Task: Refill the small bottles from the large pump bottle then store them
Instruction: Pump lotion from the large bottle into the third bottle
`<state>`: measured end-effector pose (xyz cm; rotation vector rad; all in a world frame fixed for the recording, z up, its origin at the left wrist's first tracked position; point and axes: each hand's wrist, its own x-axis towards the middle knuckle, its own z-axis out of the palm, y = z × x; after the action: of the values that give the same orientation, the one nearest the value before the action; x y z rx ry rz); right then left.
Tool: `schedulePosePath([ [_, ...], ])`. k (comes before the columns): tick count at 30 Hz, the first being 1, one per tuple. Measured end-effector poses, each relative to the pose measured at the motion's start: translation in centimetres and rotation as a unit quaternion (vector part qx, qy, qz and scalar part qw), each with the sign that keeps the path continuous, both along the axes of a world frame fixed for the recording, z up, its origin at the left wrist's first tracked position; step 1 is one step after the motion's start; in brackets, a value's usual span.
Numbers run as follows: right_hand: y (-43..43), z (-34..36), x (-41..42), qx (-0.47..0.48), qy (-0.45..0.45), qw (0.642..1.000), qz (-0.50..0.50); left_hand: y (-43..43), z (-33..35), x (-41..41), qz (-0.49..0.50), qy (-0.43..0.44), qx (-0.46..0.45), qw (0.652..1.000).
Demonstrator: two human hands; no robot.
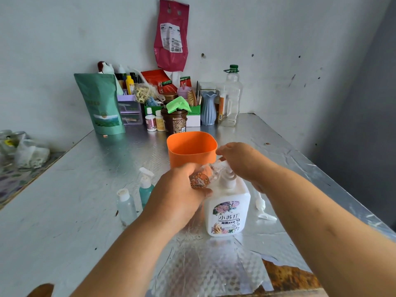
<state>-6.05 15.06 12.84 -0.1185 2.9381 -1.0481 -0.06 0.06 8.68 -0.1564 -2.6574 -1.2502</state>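
Note:
A large white pump bottle with a floral label stands on the foil-covered table. My right hand rests on top of its pump head, palm down. My left hand grips a small clear bottle with an orange cartoon sticker, tilted with its mouth at the pump spout. To the left stand a small teal pump bottle and a small clear flip-cap bottle. A loose white pump top lies to the right of the large bottle.
An orange square container stands open just behind my hands. Along the back wall crowd a green pouch, a brown tub, a blue vase, a big clear bottle and small jars. Plastic bags lie far left.

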Motion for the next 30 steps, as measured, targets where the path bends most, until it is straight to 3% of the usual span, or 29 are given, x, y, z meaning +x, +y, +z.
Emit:
schedulePosePath([
  [30, -0.2, -0.5, 0.2, 0.015, 0.007, 1.000, -0.001, 0.1, 0.3, 0.2, 0.001, -0.005, -0.023, 1.000],
])
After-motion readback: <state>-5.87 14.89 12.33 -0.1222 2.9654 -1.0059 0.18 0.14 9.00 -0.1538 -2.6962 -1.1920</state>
